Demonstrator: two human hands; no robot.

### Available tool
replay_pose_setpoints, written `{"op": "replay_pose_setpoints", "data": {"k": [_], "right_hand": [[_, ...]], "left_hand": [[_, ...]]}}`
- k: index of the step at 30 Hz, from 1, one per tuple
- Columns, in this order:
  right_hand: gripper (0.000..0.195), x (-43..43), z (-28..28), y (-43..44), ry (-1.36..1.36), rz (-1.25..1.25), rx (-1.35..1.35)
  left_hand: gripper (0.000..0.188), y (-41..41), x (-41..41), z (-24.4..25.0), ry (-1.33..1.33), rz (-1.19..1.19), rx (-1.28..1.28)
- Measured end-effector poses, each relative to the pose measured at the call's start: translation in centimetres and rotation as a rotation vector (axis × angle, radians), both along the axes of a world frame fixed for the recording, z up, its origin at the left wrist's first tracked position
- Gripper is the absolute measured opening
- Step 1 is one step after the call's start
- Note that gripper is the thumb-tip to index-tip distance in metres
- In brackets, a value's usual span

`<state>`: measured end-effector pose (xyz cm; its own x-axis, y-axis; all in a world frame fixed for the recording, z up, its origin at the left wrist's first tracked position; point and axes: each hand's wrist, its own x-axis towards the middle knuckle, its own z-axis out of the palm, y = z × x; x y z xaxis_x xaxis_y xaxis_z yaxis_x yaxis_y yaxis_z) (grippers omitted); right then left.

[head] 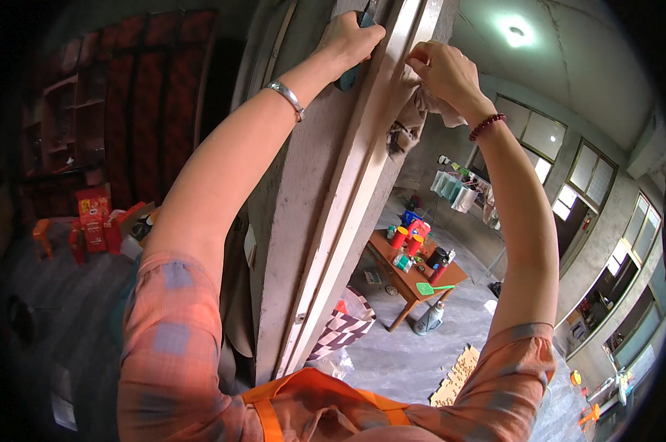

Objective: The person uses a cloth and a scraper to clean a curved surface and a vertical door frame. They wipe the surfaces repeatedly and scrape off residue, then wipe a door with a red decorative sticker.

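Both arms are raised at a white wooden door frame (346,166) set in a rough wall edge. My left hand (354,37), with a silver bangle at the wrist, is closed around a dark teal object (346,80) at the top of the frame's left side; what it is exactly cannot be told. My right hand (443,69), with a dark red bead bracelet at the wrist, grips a crumpled, stained cloth (413,113) that hangs down along the frame's right side. The ends of several fingers are hidden.
To the right stand a wooden table (446,271) with red canisters and a green fly swatter, a grey-blue flask (429,319), a checkered bag (346,326) and a laundry rack (460,185). An orange stool (42,237) and red packages (94,221) stand at left.
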<state>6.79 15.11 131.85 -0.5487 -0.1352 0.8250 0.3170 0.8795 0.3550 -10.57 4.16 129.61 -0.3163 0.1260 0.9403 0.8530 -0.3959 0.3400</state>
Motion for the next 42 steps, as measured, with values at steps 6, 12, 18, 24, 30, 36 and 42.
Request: {"op": "replay_pose_setpoints", "data": {"k": [6,12,18,24,30,36,42], "right_hand": [[0.030,-1.9,1.7,1.9,0.137,0.083,0.111],[0.025,-4.2,2.0,2.7,0.223,0.252,-0.019],[0.026,-4.9,1.5,3.6,0.264,0.160,0.065],[0.025,-4.7,1.4,3.0,0.298,0.324,0.019],[0.024,-4.4,1.5,3.1,0.270,0.358,-0.001],[0.025,-5.5,1.6,4.5,0.297,0.273,0.085],[0.023,-5.5,1.6,4.5,0.302,0.299,0.086]], "left_hand": [[0.042,-1.0,3.1,2.9,0.053,0.233,0.094],[0.044,1.7,2.4,10.4,0.091,0.513,0.223],[0.055,2.3,4.9,13.2,0.111,0.713,0.056],[0.064,3.6,1.1,17.9,0.167,0.769,0.111],[0.053,4.0,0.8,18.3,0.163,0.771,0.159],[0.050,3.7,1.1,18.6,0.156,0.739,0.093],[0.047,3.5,1.0,18.6,0.149,0.716,0.052]]}}
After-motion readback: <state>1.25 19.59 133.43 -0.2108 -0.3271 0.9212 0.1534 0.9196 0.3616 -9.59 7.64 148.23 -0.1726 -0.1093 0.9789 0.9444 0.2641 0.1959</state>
